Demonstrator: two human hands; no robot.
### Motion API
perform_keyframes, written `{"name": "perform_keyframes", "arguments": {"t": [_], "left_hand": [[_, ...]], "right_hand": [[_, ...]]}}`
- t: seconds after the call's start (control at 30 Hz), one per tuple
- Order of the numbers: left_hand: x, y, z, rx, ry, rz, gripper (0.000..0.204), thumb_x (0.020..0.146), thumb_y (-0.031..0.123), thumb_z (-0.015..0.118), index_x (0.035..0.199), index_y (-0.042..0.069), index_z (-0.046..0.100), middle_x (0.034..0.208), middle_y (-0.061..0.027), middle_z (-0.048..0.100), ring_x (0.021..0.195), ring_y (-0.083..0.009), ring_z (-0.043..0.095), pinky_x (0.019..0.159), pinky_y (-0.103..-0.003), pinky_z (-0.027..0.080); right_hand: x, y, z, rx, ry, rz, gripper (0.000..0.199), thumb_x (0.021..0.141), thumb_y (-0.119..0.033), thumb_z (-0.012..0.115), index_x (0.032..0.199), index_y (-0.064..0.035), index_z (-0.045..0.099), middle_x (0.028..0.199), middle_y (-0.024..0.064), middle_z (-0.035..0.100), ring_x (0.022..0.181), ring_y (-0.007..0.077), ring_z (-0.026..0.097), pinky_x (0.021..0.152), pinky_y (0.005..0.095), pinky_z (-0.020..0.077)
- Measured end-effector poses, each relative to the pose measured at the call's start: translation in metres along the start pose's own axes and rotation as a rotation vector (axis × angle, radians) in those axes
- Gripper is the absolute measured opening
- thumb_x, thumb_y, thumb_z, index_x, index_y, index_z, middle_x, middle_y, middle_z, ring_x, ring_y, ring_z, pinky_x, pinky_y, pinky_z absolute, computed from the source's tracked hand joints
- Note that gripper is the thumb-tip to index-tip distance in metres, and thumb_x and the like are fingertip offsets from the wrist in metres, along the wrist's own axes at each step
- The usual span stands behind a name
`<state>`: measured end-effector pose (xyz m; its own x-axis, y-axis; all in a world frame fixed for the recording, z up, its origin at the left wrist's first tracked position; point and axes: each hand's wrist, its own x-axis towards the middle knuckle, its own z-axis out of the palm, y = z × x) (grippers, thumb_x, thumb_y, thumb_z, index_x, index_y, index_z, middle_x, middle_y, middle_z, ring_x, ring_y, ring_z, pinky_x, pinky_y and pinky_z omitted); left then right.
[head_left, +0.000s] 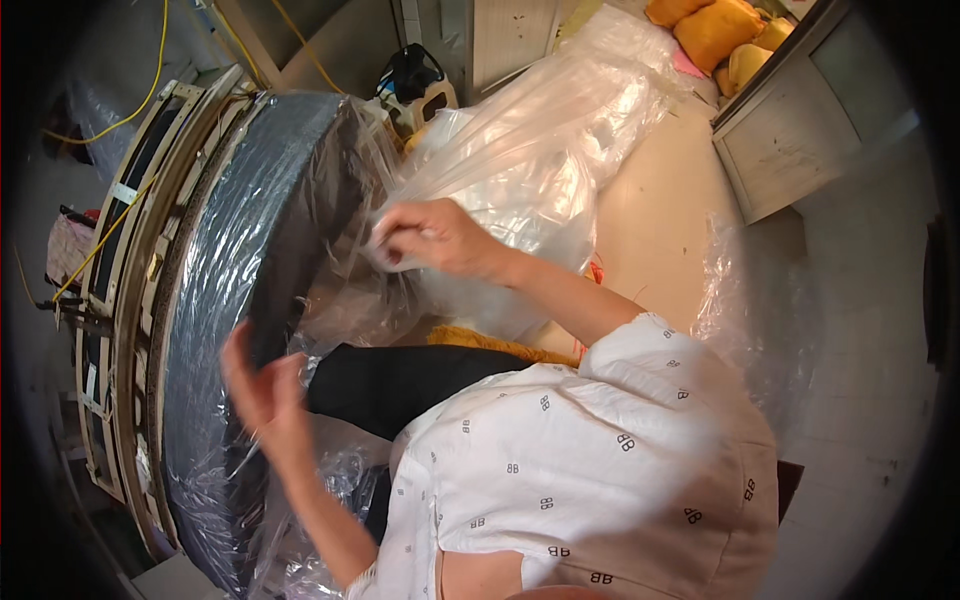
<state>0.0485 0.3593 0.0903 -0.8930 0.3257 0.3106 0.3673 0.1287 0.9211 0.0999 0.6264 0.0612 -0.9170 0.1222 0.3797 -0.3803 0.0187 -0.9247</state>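
A tall dark slab with thick sides [235, 215], perhaps a cushion or mattress, stands on edge at the left in clear plastic wrap. My right hand [435, 238] is closed on a gathered part of a clear plastic sheet [500, 180], which stretches away from it to the back. Beside the slab's near face, my left hand [265, 392] is raised with thumb and fingers apart, somewhat blurred by motion. Nothing shows in it. Whether its fingertips touch the wrap, I cannot tell. More loose plastic bunches at the slab's foot, below my left forearm.
Pale frames [130, 260] with a yellow cord lean left of the slab. Orange-yellow stuffed bags [715, 40] lie at the back right, near a pale cabinet [790, 125]. A black-and-white device [420, 85] stands behind the slab. Mustard cloth [500, 343] lies beside my black-trousered leg.
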Motion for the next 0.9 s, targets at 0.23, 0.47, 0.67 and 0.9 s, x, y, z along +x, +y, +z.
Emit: {"name": "perform_keyframes", "arguments": {"t": [0.23,0.47,0.67,0.9], "left_hand": [[-0.011,-0.001,0.030,-0.247,-0.468,-0.223,0.007,0.082,0.008,0.062,0.082,0.002,0.062,0.076,0.0012,0.046,0.064,-0.0055,0.042,0.054,-0.021,0.035],[0.008,0.024,-0.084,0.059,-0.038,0.062,0.008,0.076,0.007,0.067,0.080,0.002,0.061,0.073,0.0011,0.042,0.064,-0.0070,0.042,0.056,-0.022,0.035],[0.004,-0.012,-0.136,-0.148,0.300,0.250,0.016,0.073,0.000,0.065,0.073,0.008,0.051,0.090,0.0009,0.052,0.078,-0.0103,0.051,0.069,-0.023,0.043],[-0.040,-0.029,-0.271,-0.346,1.156,0.453,0.010,0.089,0.016,0.052,0.082,0.010,0.054,0.092,-0.0009,0.056,0.085,-0.0107,0.055,0.079,-0.027,0.044]], "right_hand": [[0.050,-0.051,0.029,-0.553,-0.228,-0.530,0.040,0.061,-0.018,0.078,0.093,-0.0070,0.057,0.111,0.0108,0.048,0.101,0.0235,0.047,0.085,0.0338,0.0395],[0.057,-0.010,-0.042,-0.986,-0.114,-0.149,0.014,0.080,-0.013,0.055,0.088,-0.0018,0.055,0.074,0.0132,0.056,0.067,0.0216,0.055,0.061,0.0304,0.0425],[0.031,-0.073,0.086,0.069,-0.388,0.178,0.016,0.088,-0.016,0.046,0.100,-0.0079,0.052,0.081,-0.0045,0.047,0.066,0.0033,0.041,0.057,0.0173,0.0335],[-0.058,-0.099,0.278,0.917,-1.720,1.084,0.032,0.092,-0.028,0.048,0.115,-0.0074,0.040,0.076,-0.0015,0.042,0.066,0.0081,0.042,0.057,0.0204,0.0359]]}}
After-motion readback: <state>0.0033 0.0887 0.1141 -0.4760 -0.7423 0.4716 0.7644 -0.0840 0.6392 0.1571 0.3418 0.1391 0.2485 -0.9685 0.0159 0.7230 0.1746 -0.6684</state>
